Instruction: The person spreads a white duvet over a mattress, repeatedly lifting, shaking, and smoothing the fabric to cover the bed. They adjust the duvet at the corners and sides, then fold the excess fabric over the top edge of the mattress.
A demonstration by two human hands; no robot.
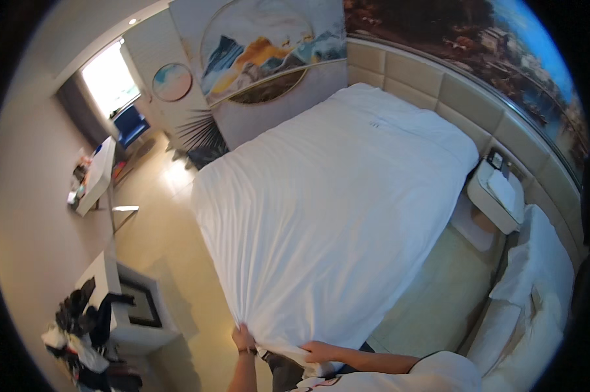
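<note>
A large white duvet [347,196] covers the bed, and its near end is drawn toward me off the mattress. My left hand [243,338] is closed on the duvet's near left corner, where long creases gather and fan out. Farther right, my right hand [318,351] grips the near edge of the same duvet, close to my body. The cloth between my hands hangs in loose folds. Over the far part of the bed the duvet lies fairly smooth, and whatever is under it is hidden.
A bedside table [497,196] with a phone and papers stands at the right by the padded headboard [465,98]. White pillows and bedding [537,287] lie at the lower right. On the left are a cabinet [138,307] piled with clothes, a desk [99,176] and a blue chair [131,124].
</note>
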